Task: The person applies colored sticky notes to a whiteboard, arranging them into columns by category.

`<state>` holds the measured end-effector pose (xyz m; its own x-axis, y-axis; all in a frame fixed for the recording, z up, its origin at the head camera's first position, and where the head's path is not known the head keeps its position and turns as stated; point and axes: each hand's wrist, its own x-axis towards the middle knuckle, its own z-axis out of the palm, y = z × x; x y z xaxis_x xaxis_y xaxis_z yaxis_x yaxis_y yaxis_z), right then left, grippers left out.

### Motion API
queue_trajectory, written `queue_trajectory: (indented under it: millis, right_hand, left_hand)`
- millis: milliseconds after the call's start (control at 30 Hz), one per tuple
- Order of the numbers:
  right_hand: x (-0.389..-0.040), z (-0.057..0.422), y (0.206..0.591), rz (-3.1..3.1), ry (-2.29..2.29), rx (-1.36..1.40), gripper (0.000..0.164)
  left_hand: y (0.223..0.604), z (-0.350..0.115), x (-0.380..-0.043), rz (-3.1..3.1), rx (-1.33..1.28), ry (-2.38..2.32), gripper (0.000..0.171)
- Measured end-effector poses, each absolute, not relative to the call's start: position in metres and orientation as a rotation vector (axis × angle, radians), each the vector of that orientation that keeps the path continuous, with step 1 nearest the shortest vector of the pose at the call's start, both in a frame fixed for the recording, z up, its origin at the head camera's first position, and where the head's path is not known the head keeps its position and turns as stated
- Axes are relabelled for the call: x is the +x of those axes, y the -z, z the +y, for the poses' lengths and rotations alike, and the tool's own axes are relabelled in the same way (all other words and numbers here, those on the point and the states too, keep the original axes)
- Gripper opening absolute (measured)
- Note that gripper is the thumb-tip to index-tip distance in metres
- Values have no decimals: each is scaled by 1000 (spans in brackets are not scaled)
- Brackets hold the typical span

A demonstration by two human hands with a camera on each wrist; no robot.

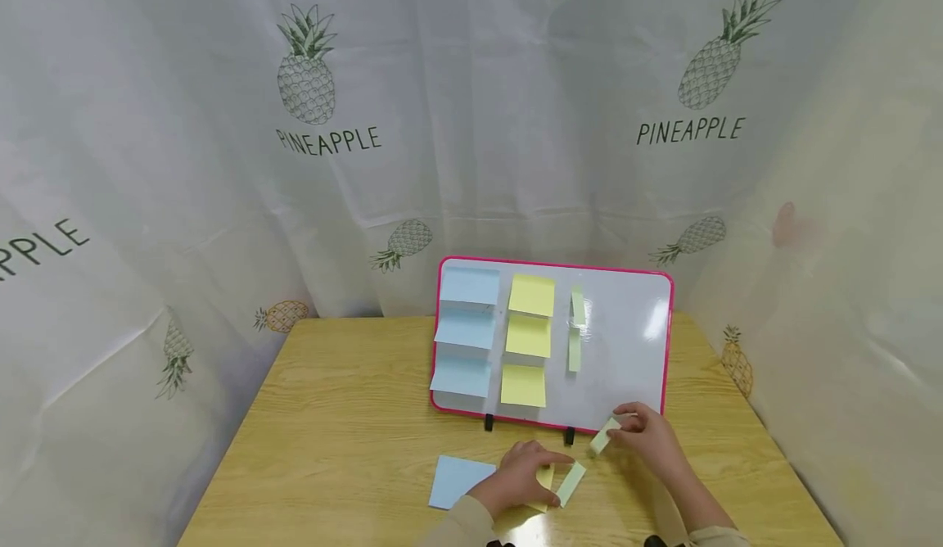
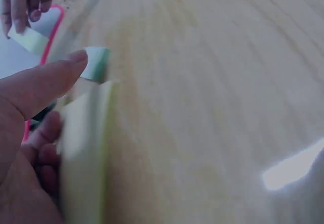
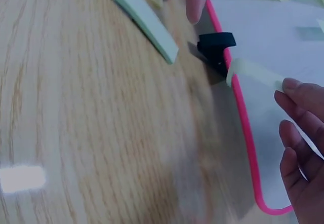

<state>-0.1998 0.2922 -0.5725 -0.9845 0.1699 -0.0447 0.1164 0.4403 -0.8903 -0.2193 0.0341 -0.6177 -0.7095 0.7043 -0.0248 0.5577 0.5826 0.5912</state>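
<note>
In the head view my right hand [image 1: 648,439] pinches a narrow pale green sticky note [image 1: 604,436] by one end, in front of the board's lower edge. The right wrist view shows the note [image 3: 255,73] hanging out from the thumb and fingertip, its free end curved. My left hand [image 1: 525,475] is over a yellow sticky pad [image 1: 546,478], which it partly covers. Its thumb and forefinger are spread beside a narrow green sticky pad [image 1: 570,484] on the table. The left wrist view has the thumb tip close to this green pad [image 2: 95,63]; whether they touch I cannot tell.
A pink-rimmed whiteboard [image 1: 622,342] leans on black feet [image 1: 570,436]. It bears columns of blue notes [image 1: 466,328], yellow notes [image 1: 528,337] and two narrow green notes [image 1: 575,349]. A blue pad [image 1: 458,481] lies on the wooden table [image 1: 331,416]; a pineapple-print curtain [image 1: 501,121] hangs behind.
</note>
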Motion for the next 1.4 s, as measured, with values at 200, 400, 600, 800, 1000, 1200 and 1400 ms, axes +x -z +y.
queue_trajectory:
  millis: [200, 400, 600, 800, 1000, 1200, 1400]
  right_hand:
    - [-200, 288, 560, -2562, -1644, -331, 24]
    - [-201, 283, 554, -2513, -1647, -397, 23]
    - [-204, 275, 557, -2288, -1871, -443, 23]
    - [-205, 265, 562, -2085, -2034, -327, 16]
    - [-206, 252, 565, -1979, -2078, -255, 12]
    - [-208, 237, 567, -1850, -2153, -252, 29]
    - [-211, 227, 573, -1775, -2163, -244, 31]
  left_hand:
    - [596, 31, -228, 2247, 958, -1104, 53]
    - [571, 27, -232, 2194, 887, -1195, 45]
    - [545, 24, -239, 2183, 873, -1329, 40]
    - [526, 23, -248, 2247, 855, -1439, 35]
    - [512, 23, -263, 2346, 844, -1497, 32]
    - [519, 27, -280, 2391, 823, -1489, 31]
    - [529, 33, -288, 2416, 793, -1477, 31]
